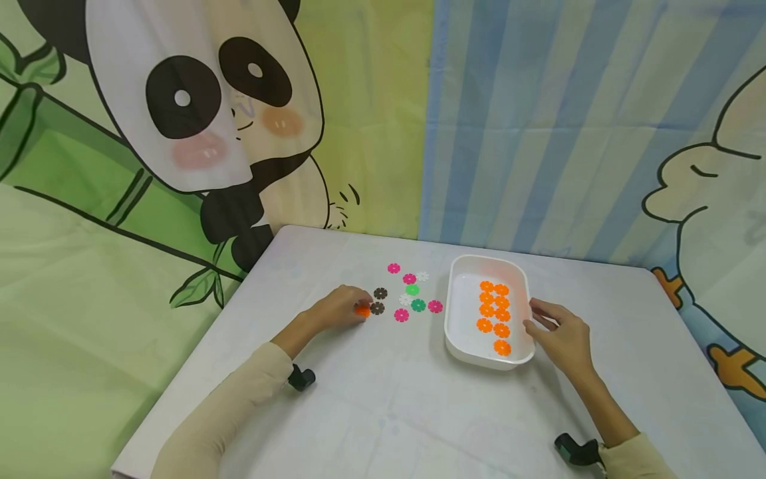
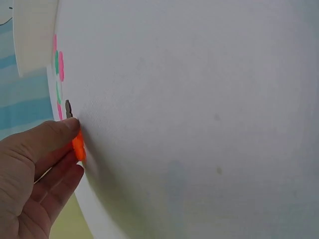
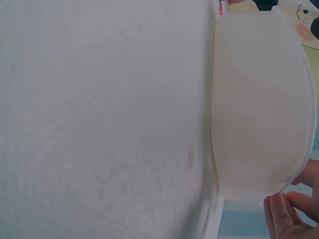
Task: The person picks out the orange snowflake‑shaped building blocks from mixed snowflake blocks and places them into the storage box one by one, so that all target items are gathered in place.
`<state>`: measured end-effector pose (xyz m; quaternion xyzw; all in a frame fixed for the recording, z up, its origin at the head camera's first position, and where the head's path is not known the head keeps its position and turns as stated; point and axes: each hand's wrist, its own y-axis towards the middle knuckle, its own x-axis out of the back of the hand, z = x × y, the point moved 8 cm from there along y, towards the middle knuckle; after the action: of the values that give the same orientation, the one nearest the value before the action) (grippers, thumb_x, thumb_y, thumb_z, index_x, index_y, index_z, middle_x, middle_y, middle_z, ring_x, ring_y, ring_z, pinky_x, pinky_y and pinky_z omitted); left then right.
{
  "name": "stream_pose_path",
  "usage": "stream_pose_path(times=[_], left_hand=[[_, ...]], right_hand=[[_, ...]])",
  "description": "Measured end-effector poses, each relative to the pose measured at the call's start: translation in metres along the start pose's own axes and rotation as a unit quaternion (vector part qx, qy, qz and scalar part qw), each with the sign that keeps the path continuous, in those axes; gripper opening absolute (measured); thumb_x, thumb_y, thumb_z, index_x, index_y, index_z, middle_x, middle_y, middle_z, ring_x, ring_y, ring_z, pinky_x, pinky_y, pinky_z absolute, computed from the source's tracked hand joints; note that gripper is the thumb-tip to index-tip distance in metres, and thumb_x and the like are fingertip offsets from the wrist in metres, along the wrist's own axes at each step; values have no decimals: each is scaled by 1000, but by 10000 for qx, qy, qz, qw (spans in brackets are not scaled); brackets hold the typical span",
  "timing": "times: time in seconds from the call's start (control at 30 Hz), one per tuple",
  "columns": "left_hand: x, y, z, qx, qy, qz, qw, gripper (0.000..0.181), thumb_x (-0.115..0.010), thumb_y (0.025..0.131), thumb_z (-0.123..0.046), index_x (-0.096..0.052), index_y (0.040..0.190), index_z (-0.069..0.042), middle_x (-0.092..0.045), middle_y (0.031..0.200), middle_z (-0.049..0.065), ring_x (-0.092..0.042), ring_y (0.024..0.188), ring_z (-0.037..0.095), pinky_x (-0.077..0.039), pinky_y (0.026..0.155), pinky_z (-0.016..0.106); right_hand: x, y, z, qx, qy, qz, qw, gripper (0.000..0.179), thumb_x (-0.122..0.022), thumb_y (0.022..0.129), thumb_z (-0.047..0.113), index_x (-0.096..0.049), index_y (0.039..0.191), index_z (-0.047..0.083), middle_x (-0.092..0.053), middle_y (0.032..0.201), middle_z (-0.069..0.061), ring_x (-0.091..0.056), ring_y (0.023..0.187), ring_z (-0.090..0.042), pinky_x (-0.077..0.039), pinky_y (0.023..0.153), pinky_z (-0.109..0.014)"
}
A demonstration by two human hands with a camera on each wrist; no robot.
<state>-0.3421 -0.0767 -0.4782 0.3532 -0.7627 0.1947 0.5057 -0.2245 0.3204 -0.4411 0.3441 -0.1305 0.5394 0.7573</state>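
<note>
My left hand (image 1: 340, 308) pinches an orange flower-shaped disc (image 2: 79, 147) between thumb and fingers, low over the table at the left of the loose discs. Two dark brown discs (image 1: 380, 293) lie just beside its fingertips. On the right, my right hand (image 1: 562, 338) holds the rim of a white plastic tray (image 1: 463, 336), its thumb and fingers on either side of the edge in the right wrist view. Inside the tray, several orange discs (image 1: 487, 311) lie flat, mostly in two columns.
Between the left hand and the tray lie several pink discs (image 1: 401, 315), green discs (image 1: 418, 305) and white discs (image 1: 422, 276). A white cloth covers the table (image 1: 371, 399). Behind it hangs a printed curtain (image 1: 371, 120) with a panda and stripes.
</note>
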Motion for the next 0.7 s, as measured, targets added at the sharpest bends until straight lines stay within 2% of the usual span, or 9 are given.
stream_pose_path(times=[0.17,0.4,0.57,0.7], left_hand=[[7,-2,-1,-28,-59,-166,9998,41,-78,80,-6,-67,119,-2,-68,105,4,-62,93,17,-52,87,32],[21,1,-7,-303,-435,-571,9970,42,-77,80,0,-66,120,1,-70,109,7,-65,98,19,-53,89,34],[25,8,-18,-321,-712,-605,9951,40,-77,81,-4,-67,120,-1,-70,112,5,-66,99,18,-54,87,31],[24,17,-31,-407,-750,-615,9945,40,-77,83,-8,-67,122,-2,-70,113,5,-65,100,18,-54,86,30]], right_hand=[[0,0,0,11,18,-1,10000,44,-76,79,-3,-63,121,-8,-64,120,-21,-64,106,-37,-45,79,-8],[0,0,-1,-56,-27,7,10000,44,-76,80,-2,-63,121,-7,-64,121,-21,-64,106,-37,-45,79,-8],[0,0,-1,-108,-39,34,9999,43,-76,81,0,-63,122,-7,-63,121,-21,-64,107,-37,-45,79,-9],[-1,0,-1,-163,-21,49,9999,44,-76,81,0,-63,122,-7,-63,122,-21,-64,108,-36,-45,79,-8]])
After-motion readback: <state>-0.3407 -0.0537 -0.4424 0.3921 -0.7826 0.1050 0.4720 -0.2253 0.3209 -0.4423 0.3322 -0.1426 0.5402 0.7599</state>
